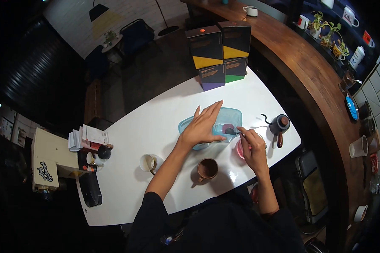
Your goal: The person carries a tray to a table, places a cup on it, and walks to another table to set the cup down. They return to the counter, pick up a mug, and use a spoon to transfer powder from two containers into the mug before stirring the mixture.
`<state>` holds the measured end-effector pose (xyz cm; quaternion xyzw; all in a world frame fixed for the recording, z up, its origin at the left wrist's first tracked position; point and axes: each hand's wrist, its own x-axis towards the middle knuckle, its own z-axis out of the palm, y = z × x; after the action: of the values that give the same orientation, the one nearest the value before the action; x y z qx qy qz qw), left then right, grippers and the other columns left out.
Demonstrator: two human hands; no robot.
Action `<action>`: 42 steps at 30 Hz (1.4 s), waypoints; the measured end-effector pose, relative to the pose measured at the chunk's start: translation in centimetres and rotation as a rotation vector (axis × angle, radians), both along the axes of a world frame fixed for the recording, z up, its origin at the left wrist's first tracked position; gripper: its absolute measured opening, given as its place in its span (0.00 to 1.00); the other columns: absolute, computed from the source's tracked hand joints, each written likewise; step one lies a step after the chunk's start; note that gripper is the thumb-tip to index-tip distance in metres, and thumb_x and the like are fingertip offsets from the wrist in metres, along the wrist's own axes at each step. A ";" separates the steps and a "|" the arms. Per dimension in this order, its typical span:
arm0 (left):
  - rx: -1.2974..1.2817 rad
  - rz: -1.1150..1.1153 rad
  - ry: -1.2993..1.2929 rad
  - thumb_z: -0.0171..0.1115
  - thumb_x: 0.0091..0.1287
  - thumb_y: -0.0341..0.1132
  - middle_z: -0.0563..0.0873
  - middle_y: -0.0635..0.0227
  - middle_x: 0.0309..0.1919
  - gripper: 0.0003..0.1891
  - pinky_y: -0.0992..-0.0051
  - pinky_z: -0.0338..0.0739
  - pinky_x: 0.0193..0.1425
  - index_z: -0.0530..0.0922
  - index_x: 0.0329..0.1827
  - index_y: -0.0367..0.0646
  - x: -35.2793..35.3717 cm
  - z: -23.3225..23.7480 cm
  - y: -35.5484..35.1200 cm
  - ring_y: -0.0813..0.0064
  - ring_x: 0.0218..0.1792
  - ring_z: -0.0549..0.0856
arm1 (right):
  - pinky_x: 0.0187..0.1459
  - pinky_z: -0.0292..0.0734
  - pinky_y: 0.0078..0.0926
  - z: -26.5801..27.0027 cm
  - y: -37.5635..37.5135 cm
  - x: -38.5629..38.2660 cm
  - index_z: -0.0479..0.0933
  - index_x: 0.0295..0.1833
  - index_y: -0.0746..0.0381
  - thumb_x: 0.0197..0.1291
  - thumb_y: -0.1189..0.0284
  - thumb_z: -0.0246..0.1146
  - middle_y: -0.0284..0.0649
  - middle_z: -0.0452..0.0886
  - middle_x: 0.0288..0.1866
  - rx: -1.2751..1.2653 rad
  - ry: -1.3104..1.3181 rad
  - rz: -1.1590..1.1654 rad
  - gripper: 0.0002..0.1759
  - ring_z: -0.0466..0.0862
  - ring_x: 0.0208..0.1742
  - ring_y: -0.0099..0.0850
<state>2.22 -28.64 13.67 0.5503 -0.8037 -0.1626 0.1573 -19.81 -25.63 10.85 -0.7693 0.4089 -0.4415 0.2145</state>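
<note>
A translucent blue plastic container stands on the white table. My left hand is stretched across its left part with the fingers spread, and the palm hides much of that side. In my right hand, the fingers are pinched on a spoon. The spoon's dark head reaches over the container, near a purplish patch inside. A pink cup sits below my right hand, partly covered by it. Closer to my body is a brown mug, with a white cup to the left of my left forearm.
A dark gooseneck kettle with a wooden handle stands at the right end of the table. Stacked dark boxes rise at the far edge. A cream machine occupies the left end. A curved wooden counter runs along the right.
</note>
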 end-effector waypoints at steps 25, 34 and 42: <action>-0.264 -0.074 0.034 0.81 0.37 0.34 0.77 0.58 0.60 0.49 0.42 0.53 0.77 0.68 0.69 0.39 -2.4 -1.6 3.3 0.62 0.61 0.79 | 0.38 0.76 0.39 -2.8 1.2 -0.6 0.77 0.55 0.67 0.54 0.83 0.64 0.46 0.77 0.38 -0.112 0.134 0.104 0.20 0.81 0.37 0.43; -0.310 -0.054 0.103 0.78 0.42 0.37 0.80 0.60 0.58 0.43 0.44 0.56 0.75 0.71 0.67 0.40 -2.4 -2.0 3.8 0.61 0.57 0.82 | 0.33 0.75 0.36 -3.4 2.2 -0.5 0.75 0.54 0.67 0.51 0.83 0.66 0.46 0.78 0.35 0.051 0.035 0.072 0.22 0.81 0.33 0.42; -0.330 -0.052 0.100 0.78 0.42 0.35 0.80 0.62 0.57 0.42 0.48 0.59 0.75 0.72 0.65 0.42 -2.6 -2.1 4.0 0.63 0.57 0.82 | 0.28 0.71 0.31 -3.5 2.2 0.1 0.77 0.47 0.69 0.56 0.81 0.65 0.45 0.76 0.25 0.103 -0.118 -0.089 0.13 0.78 0.24 0.35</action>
<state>-0.38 -24.59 11.53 0.4873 -0.8246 -0.0596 0.2812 -19.75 -23.44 7.33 -0.7109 0.4515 -0.4737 0.2577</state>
